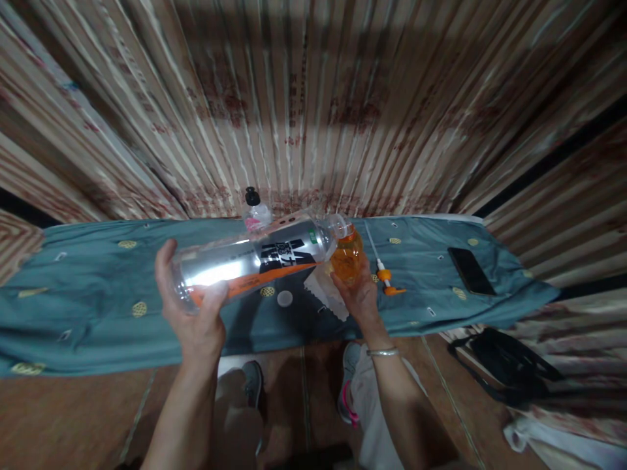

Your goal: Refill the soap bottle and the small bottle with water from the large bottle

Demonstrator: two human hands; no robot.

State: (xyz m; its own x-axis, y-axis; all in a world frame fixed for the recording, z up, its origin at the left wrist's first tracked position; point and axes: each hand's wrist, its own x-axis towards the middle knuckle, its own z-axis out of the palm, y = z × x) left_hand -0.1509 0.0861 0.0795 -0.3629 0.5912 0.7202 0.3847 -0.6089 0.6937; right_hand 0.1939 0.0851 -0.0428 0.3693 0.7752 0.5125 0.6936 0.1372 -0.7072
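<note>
My left hand (pixel 193 307) is wrapped round the base of a large clear plastic bottle (pixel 255 258) with a silver, black and orange label. The bottle lies tilted almost flat, its open mouth over a small orange bottle (pixel 347 256). My right hand (pixel 360 294) grips that small orange bottle from below and holds it upright above the teal cloth (pixel 88 307). A white cap (pixel 285 298) lies on the cloth between my hands. An orange pump top with a white tube (pixel 386 277) lies just right of my right hand.
A small clear bottle with a black cap (pixel 255 210) stands at the back of the cloth-covered surface. A black phone (pixel 470 269) lies at the right. A white cloth (pixel 326 290) lies under the orange bottle. A black bag (pixel 509 369) sits on the floor at right. Striped curtains hang behind.
</note>
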